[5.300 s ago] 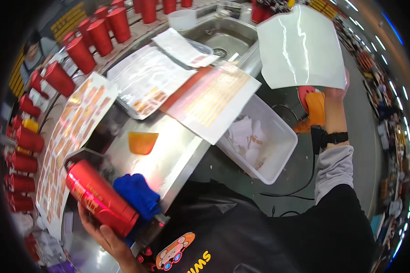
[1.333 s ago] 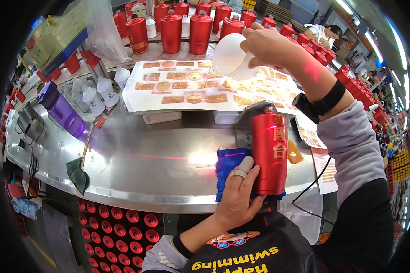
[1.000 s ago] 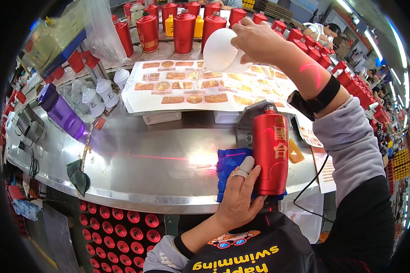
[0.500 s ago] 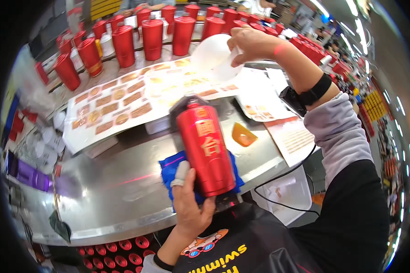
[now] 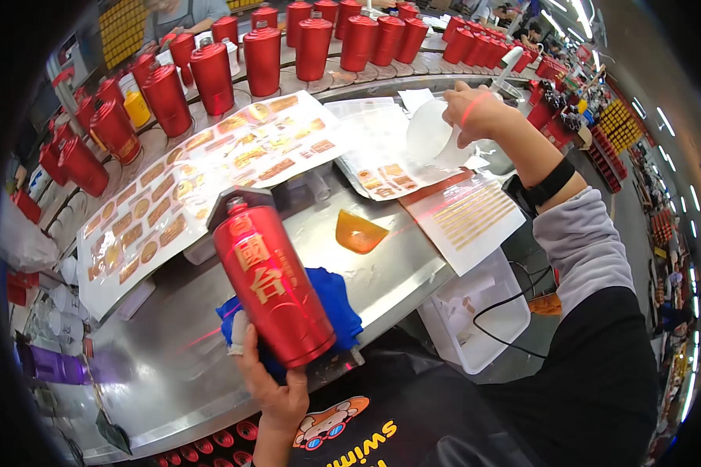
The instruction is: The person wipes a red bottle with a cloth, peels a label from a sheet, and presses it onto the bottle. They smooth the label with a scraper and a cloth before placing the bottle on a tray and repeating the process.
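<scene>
A red bottle (image 5: 273, 284) with gold lettering lies tilted on a blue cloth (image 5: 331, 303), its neck end against a dark angular holder (image 5: 224, 204). My left hand (image 5: 273, 389) is closed around the bottle's base, a white wrap on one finger. Out to the right, my right hand (image 5: 479, 113) pinches a white, rounded, thin-looking piece (image 5: 428, 132); its exact kind is unclear. That piece is over a sheet of gold stickers (image 5: 385, 177). An orange translucent scraper-like piece (image 5: 360, 232) rests on the metal table beside the bottle.
A larger sticker sheet (image 5: 202, 175) spreads across the metal table (image 5: 163, 358). Behind it, red bottles (image 5: 261, 62) line a curved conveyor. A striped gold sheet (image 5: 471, 222) overhangs the right edge, above a white bin (image 5: 475, 311) and black cable. Another person (image 5: 183, 19) sits opposite.
My right hand has carried the white piece rightward, from above the large sticker sheet to the smaller one. The whole view has turned; my left hand keeps hold of the bottle.
</scene>
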`<state>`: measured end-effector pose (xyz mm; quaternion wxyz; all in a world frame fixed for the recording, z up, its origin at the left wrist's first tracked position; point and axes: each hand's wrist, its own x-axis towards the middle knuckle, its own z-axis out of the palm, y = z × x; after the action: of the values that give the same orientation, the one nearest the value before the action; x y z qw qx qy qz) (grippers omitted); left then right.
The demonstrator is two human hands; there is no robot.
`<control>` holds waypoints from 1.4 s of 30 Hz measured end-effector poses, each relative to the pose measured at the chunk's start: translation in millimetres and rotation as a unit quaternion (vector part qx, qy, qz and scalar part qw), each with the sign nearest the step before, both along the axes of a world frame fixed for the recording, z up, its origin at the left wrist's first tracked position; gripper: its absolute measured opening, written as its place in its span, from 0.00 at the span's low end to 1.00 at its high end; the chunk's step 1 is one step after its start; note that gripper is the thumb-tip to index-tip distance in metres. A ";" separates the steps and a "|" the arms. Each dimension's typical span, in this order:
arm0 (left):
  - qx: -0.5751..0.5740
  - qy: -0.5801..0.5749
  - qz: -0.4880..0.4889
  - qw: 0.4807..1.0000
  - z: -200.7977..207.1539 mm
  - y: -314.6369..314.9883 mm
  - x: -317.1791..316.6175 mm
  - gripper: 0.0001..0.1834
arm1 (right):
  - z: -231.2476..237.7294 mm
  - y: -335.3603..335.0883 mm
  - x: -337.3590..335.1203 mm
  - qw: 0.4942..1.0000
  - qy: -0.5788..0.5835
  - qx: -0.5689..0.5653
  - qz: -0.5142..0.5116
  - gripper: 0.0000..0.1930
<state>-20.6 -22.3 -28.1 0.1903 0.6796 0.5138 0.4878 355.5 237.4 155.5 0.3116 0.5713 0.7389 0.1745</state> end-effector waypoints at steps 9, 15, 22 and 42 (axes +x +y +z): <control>-0.042 -0.072 0.027 0.996 -5.7 -3.3 6.3 0.38 | -8.2 19.8 33.3 0.996 -0.001 0.084 0.012 0.20; -0.064 -0.114 0.022 0.991 -2.0 -0.6 9.7 0.43 | -9.2 67.1 89.8 0.969 0.147 0.164 -0.116 0.24; -0.145 -0.177 0.025 0.973 22.3 11.0 28.1 0.57 | -54.9 146.8 183.2 0.891 0.256 0.291 -0.239 0.29; -0.024 -0.106 -0.028 0.994 -9.5 3.8 2.6 0.49 | -104.3 250.2 320.8 0.854 0.356 0.366 -0.103 0.32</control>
<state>-18.1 -18.5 -37.6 0.2732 0.6337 0.4828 0.5391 676.2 487.6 51.1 -0.1874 0.7403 0.6189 0.1838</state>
